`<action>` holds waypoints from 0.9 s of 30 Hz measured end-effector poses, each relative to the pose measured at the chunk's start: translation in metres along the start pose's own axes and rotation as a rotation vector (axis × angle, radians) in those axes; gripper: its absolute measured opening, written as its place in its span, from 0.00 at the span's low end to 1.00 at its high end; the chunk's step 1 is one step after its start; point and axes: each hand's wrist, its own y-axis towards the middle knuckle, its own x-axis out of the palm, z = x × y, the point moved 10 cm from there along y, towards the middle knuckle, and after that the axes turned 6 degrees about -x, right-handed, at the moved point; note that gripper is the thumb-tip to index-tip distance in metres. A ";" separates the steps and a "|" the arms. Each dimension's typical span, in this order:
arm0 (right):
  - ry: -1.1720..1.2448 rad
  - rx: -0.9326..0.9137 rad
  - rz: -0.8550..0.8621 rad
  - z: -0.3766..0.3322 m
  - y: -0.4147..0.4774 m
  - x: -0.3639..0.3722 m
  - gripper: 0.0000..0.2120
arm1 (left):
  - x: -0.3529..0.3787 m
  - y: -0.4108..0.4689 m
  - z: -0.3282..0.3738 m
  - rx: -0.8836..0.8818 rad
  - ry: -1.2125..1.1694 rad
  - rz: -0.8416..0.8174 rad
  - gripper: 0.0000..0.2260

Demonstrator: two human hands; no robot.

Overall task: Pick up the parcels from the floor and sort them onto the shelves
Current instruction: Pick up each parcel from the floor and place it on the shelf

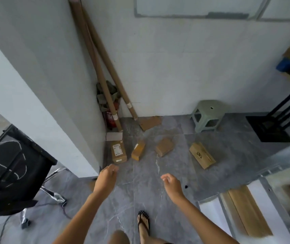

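Note:
Several brown cardboard parcels lie on the grey floor ahead of me. A labelled parcel (118, 151) sits against the white pillar, with a smaller parcel (138, 150) just right of it. Further right are a third parcel (164, 147) and a flat long parcel (202, 155). My left hand (106, 178) hangs above the floor just short of the labelled parcel, fingers loosely curled and holding nothing. My right hand (171, 184) is held out to the right of it, also loosely curled and holding nothing. A shelf (264, 205) with flat parcels on it shows at the lower right.
A white pillar (52, 103) stands to the left, with long cardboard tubes (103, 74) leaning in the corner. A green stool (208, 117) stands by the far wall. A black office chair (12, 171) is at my left. A black stand base (271, 129) is at the right.

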 end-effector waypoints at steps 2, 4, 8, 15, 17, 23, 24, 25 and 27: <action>0.017 0.047 0.002 -0.002 0.027 -0.003 0.11 | 0.001 0.021 0.002 -0.022 -0.016 -0.001 0.11; 0.031 0.084 -0.014 -0.004 0.050 0.000 0.11 | 0.000 0.042 -0.002 -0.055 -0.035 -0.002 0.11; 0.060 0.149 -0.058 -0.008 0.097 0.011 0.11 | -0.002 0.097 -0.013 -0.161 -0.114 -0.019 0.10; 0.201 0.400 -0.090 0.000 0.195 0.042 0.12 | 0.013 0.244 0.000 -0.231 -0.135 -0.131 0.12; 0.260 0.525 -0.083 0.005 0.225 0.054 0.12 | 0.021 0.287 -0.002 -0.274 -0.117 -0.192 0.13; 0.287 0.663 -0.160 -0.003 0.309 0.096 0.15 | 0.021 0.405 0.000 -0.276 0.012 -0.249 0.12; 0.256 0.671 -0.165 -0.003 0.324 0.101 0.14 | 0.026 0.425 -0.003 -0.283 0.022 -0.251 0.13; 0.218 0.674 -0.170 0.001 0.341 0.108 0.14 | 0.034 0.443 -0.007 -0.290 0.031 -0.259 0.13; 0.171 0.660 -0.182 0.017 0.377 0.126 0.16 | 0.059 0.479 -0.018 -0.305 0.043 -0.283 0.13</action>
